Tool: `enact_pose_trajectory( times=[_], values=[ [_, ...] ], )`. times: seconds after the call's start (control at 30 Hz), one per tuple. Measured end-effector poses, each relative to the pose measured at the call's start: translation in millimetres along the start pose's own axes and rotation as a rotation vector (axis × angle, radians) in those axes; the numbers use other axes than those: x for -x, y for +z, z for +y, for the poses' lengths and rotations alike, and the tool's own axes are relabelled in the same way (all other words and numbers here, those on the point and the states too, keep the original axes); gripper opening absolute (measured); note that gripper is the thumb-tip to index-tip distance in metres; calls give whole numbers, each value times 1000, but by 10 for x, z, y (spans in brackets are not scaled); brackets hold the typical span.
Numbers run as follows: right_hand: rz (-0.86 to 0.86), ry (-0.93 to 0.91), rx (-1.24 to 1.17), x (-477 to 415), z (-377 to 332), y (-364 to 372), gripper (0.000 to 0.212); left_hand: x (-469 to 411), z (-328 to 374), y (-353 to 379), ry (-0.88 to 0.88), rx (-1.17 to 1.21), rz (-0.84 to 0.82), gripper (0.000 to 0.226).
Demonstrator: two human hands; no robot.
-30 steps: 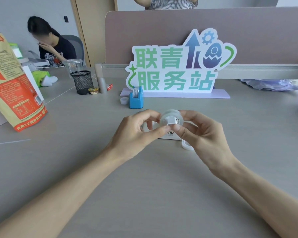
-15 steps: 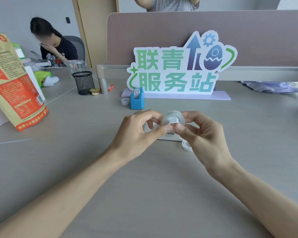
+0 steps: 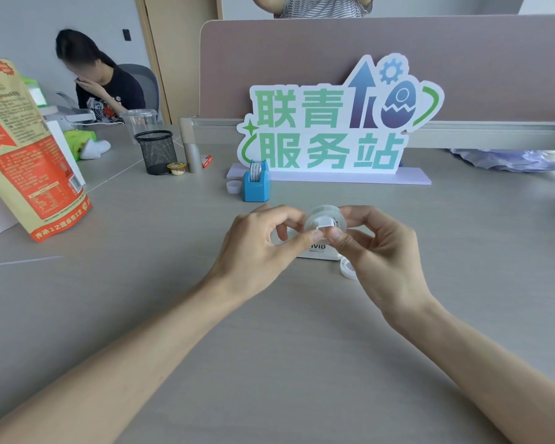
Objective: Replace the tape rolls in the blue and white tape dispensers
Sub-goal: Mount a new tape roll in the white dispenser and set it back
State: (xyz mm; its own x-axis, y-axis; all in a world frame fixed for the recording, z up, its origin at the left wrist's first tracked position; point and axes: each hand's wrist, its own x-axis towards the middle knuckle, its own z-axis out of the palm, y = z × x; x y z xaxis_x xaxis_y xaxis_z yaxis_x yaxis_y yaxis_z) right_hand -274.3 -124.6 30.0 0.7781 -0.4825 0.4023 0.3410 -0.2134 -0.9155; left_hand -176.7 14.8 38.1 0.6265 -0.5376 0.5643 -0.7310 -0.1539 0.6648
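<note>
I hold a clear tape roll (image 3: 325, 216) with a white core above the table, pinched between both hands. My left hand (image 3: 263, 248) grips its left side with thumb and fingers. My right hand (image 3: 382, 251) grips its right side, thumb pressed on the core. Under my hands stands the white tape dispenser (image 3: 318, 251), mostly hidden. The blue tape dispenser (image 3: 255, 184) stands farther back with a roll in it. A small white ring (image 3: 347, 268) lies by my right wrist, and another white ring (image 3: 233, 186) sits left of the blue dispenser.
A green and white sign (image 3: 334, 123) stands behind the blue dispenser, against a partition. A black mesh pen holder (image 3: 157, 152) and a large printed bag (image 3: 26, 155) are at the left. A person sits at the far left desk.
The roll stays pinched between both hands at the same spot; my thumbs have shifted slightly on the core.
</note>
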Motion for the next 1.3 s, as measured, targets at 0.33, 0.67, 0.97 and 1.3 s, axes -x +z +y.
enact_pose_trajectory(
  times=[0.33,0.67,0.97,1.3],
  values=[
    [12,-23,13,-4,8,16,15,12,-10,15,-2,-17,23,29],
    [-32,12,-68,23,-68,-62,16,-5,77,-107,-139,260,-149,27],
    [-8,-7,-32,30,-104,-67,15,-15,160,-106,-410,412,-240,34],
    [-53,-54,65,50,-39,-58,20,-30,104,-128,-453,440,-192,11]
  ],
)
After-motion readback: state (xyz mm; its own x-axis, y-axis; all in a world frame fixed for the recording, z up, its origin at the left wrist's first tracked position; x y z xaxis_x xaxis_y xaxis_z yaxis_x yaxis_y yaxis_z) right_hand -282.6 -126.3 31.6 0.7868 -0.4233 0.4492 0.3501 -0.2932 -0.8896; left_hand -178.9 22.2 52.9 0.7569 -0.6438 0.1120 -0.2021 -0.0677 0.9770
